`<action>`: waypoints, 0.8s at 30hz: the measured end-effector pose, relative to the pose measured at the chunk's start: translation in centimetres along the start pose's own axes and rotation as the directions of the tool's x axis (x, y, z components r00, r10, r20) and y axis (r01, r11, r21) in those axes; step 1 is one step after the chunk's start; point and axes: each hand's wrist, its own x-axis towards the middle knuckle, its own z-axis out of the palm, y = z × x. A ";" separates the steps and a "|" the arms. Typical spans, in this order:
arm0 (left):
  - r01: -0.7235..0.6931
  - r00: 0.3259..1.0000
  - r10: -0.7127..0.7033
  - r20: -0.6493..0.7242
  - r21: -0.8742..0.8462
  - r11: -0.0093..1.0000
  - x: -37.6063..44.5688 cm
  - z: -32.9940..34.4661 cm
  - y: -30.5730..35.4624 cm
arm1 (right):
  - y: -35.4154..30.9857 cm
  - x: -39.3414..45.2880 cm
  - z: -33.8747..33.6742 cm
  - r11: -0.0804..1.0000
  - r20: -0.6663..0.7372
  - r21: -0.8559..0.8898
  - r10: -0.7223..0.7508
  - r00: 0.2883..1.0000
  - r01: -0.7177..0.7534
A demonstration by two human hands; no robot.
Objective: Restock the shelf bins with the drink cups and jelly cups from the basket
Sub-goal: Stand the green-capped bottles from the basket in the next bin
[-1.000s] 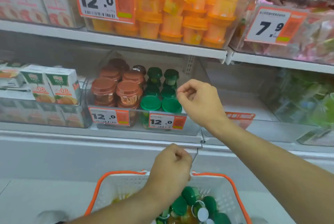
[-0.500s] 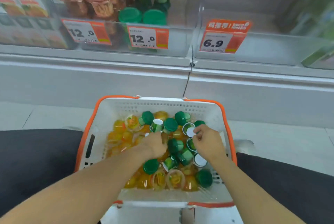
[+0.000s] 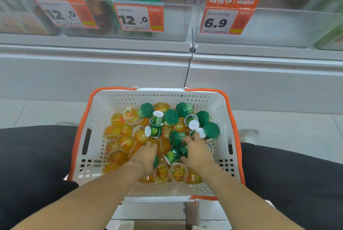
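Both hands are down in the white basket [image 3: 213, 103] with orange rim, among a heap of green-lidded drink cups [image 3: 171, 116] and orange jelly cups [image 3: 118, 120]. The left hand [image 3: 145, 155] lies on the jelly cups, fingers bent downward; whether it grips one cannot be told. The right hand [image 3: 196, 150] reaches into the green cups, its fingertips hidden among them. Above, the shelf bin [image 3: 174, 18] tagged 12.0 holds green-lidded cups
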 end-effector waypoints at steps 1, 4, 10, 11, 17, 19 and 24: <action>0.055 0.998 -0.053 0.018 -0.100 0.993 0.1 -0.4 -0.3 | -0.2 0.2 0.1 1.000 -0.007 -0.020 0.006 1.000 -0.006; 0.203 0.978 -0.157 0.140 -0.420 0.885 0.6 -2.5 -1.4 | -0.7 0.5 -0.1 0.998 -0.008 -0.053 0.021 1.000 -0.021; 0.340 0.901 0.201 0.385 -0.913 0.228 -0.7 -8.5 -2.6 | -1.9 1.0 -5.2 0.654 -0.026 0.732 0.312 0.950 -0.194; 0.331 0.893 0.262 0.365 -0.929 0.166 -1.2 -9.5 -2.7 | -2.3 1.2 -6.7 0.462 0.033 0.865 0.334 0.942 -0.194; 0.153 0.839 0.524 0.150 -0.988 0.038 -3.7 -16.6 -1.3 | -5.3 -0.1 -15.5 0.027 -0.011 1.000 0.138 0.990 0.007; 0.082 0.784 0.610 0.118 -0.993 0.086 -4.6 -19.7 -0.9 | -6.6 -0.8 -17.6 0.077 -0.114 0.992 0.126 0.986 0.104; -0.067 0.691 0.700 0.181 -0.948 0.311 -7.8 -26.5 -0.5 | -9.8 -3.2 -21.6 0.246 -0.308 0.927 0.074 0.949 0.282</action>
